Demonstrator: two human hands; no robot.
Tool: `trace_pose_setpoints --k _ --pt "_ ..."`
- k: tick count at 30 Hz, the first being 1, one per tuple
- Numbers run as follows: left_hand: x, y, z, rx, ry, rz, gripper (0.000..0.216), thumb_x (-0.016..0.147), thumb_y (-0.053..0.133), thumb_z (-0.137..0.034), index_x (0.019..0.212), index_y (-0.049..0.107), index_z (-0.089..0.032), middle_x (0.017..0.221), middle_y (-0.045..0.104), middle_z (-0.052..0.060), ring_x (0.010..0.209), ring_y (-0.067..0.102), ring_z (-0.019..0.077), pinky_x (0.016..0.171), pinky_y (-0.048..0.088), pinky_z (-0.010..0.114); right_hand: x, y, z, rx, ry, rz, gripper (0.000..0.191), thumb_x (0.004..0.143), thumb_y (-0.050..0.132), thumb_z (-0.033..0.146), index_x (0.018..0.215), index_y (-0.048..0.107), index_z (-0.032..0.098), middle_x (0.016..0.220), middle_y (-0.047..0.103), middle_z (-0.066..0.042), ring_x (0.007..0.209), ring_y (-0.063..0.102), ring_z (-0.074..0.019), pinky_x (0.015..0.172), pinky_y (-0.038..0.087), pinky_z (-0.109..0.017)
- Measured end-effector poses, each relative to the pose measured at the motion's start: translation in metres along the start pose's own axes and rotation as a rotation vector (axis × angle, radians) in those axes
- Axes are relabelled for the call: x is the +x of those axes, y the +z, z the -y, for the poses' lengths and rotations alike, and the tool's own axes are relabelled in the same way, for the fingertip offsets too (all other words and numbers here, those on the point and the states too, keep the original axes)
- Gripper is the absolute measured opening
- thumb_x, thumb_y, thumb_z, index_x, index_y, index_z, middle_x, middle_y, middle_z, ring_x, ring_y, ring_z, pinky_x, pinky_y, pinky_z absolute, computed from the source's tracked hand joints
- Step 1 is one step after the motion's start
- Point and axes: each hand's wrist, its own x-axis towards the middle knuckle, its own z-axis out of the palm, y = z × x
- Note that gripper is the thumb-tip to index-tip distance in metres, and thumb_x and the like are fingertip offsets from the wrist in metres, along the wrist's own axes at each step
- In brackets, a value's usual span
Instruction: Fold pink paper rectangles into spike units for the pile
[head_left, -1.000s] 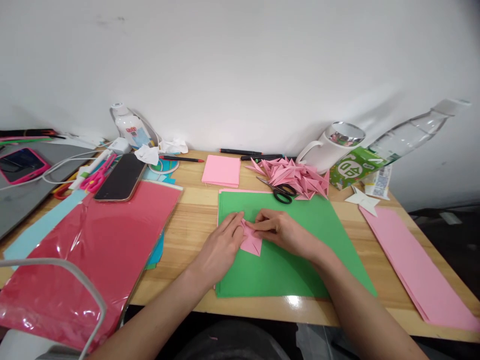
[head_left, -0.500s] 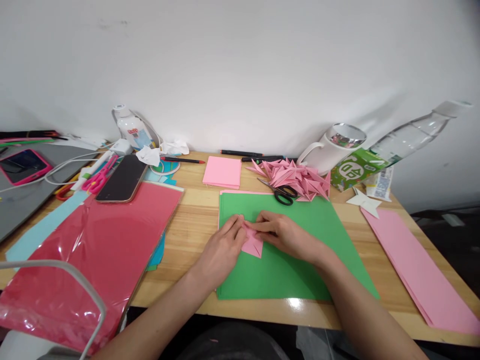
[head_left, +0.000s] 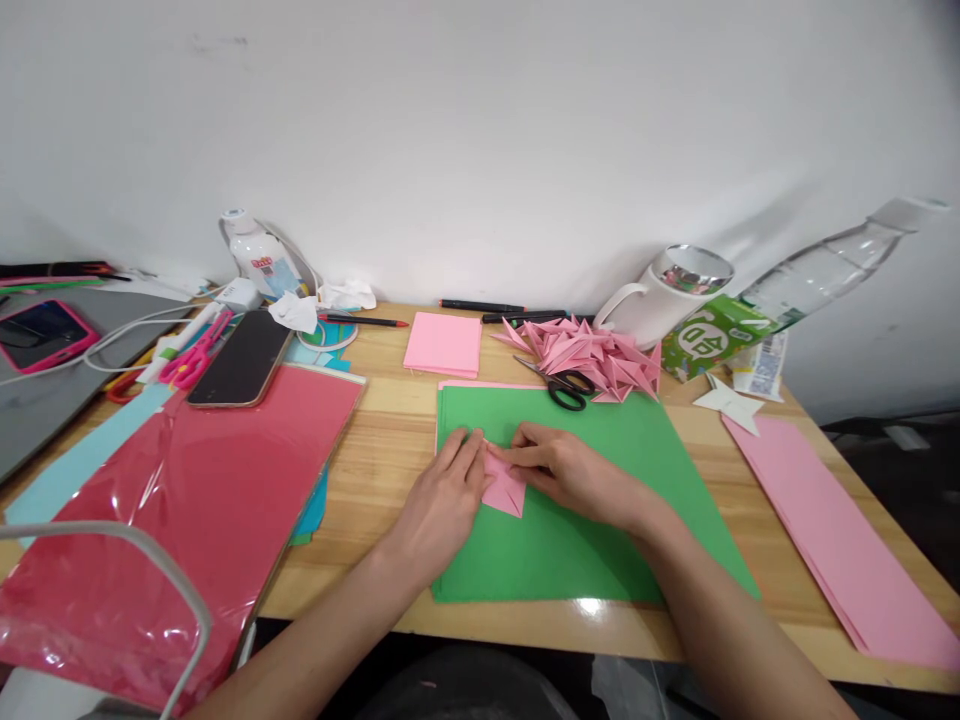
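A small folded piece of pink paper lies on a stack of green sheets. My left hand presses its fingers together on the paper's upper left side. From the right, my right hand has curled fingers on the same piece, its fingertips near the top edge. Both hands cover part of the folds. Beyond them, black-handled scissors rest at the back edge of the green stack, beside a pile of folded pink paper points.
A stack of pink squares lies behind the green sheets. At right are a white mug, a green box, a tilted clear bottle and pink strips. A red plastic-wrapped pack and a phone lie left.
My left fingers have shifted very slightly to the left on the pink paper. The right hand and the paper look almost the same.
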Motion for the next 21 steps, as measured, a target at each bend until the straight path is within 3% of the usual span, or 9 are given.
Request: trace_pose_setpoints --k 5,11,16,21 --pt "0.004 -0.009 0.003 -0.111 -0.190 0.012 0.031 0.085 0.053 -0.032 0.110 0.060 -0.014 0.116 0.062 0.008 0.106 0.049 0.0285 0.087 0.045 0.044 0.000 -0.001 -0.001 -0.015 -0.008 0.006 0.033 0.092 0.042 0.023 0.121 0.057 0.024 0.083 0.053 -0.004 0.069 0.052 -0.0124 0.067 0.042 -0.025" --pt "-0.001 -0.008 0.004 -0.155 -0.275 -0.064 0.026 0.083 0.056 -0.032 0.104 0.061 -0.017 0.125 0.051 0.015 0.111 0.046 0.0291 0.087 0.043 0.047 -0.001 0.000 0.000 -0.020 -0.024 0.003 0.033 0.093 0.041 0.024 0.120 0.059 0.024 0.079 0.050 -0.003 0.066 0.050 -0.0114 0.064 0.041 -0.023" --pt "-0.001 -0.001 0.002 -0.096 -0.174 -0.066 0.031 0.088 0.049 -0.029 0.113 0.054 -0.012 0.122 0.056 0.013 0.114 0.049 0.0267 0.093 0.042 0.043 0.000 0.000 0.001 -0.016 -0.021 -0.002 0.031 0.093 0.041 0.025 0.116 0.061 0.022 0.078 0.050 -0.003 0.066 0.050 -0.0115 0.065 0.041 -0.023" --pt "0.000 0.002 0.002 -0.022 -0.077 -0.052 0.029 0.092 0.041 -0.023 0.111 0.058 -0.010 0.114 0.063 0.010 0.113 0.052 0.0256 0.094 0.043 0.041 0.001 0.002 -0.002 0.021 0.003 0.004 0.031 0.091 0.044 0.023 0.117 0.061 0.023 0.080 0.052 -0.004 0.069 0.052 -0.0125 0.068 0.042 -0.025"
